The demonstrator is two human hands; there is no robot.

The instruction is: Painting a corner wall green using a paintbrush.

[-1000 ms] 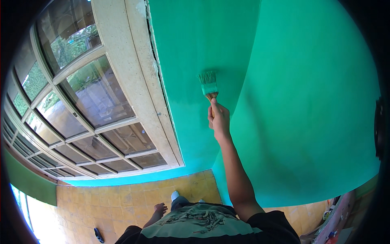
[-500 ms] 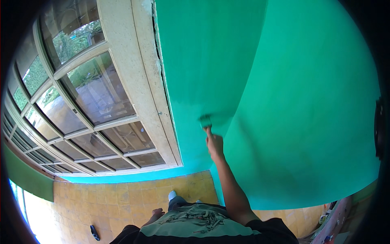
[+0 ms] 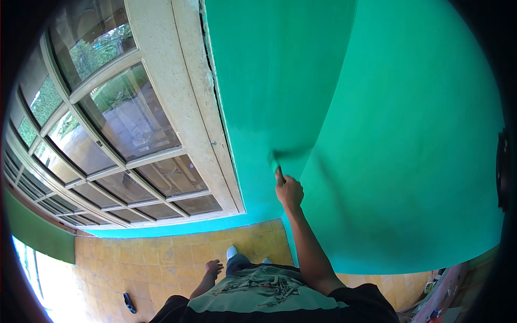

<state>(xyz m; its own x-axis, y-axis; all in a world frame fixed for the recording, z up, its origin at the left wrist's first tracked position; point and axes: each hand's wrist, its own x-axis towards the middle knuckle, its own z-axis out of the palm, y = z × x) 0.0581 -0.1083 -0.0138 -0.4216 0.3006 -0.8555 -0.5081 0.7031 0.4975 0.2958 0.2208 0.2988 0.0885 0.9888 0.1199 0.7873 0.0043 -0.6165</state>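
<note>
My right hand (image 3: 290, 191) is closed round the handle of a paintbrush (image 3: 274, 161), whose head is coated in green paint. The brush is against the narrow strip of green wall (image 3: 269, 97) between the window frame and the corner, its bristles slightly blurred. A shadow runs from it toward the corner. Down beside my body, my left hand (image 3: 214, 267) hangs over the tiled floor with nothing in it, fingers loosely bent and apart.
To the left stands a white-framed window (image 3: 156, 54) with several glass panes and a cracked outer edge. A broad green wall (image 3: 409, 140) fills the right. A black sandal (image 3: 129, 303) lies on the yellow tiles (image 3: 177, 253); assorted items sit at the lower right.
The brush has turned edge-on and shifted slightly. My left hand has come up a little, out from beside my shirt. The whole view has moved slightly.
</note>
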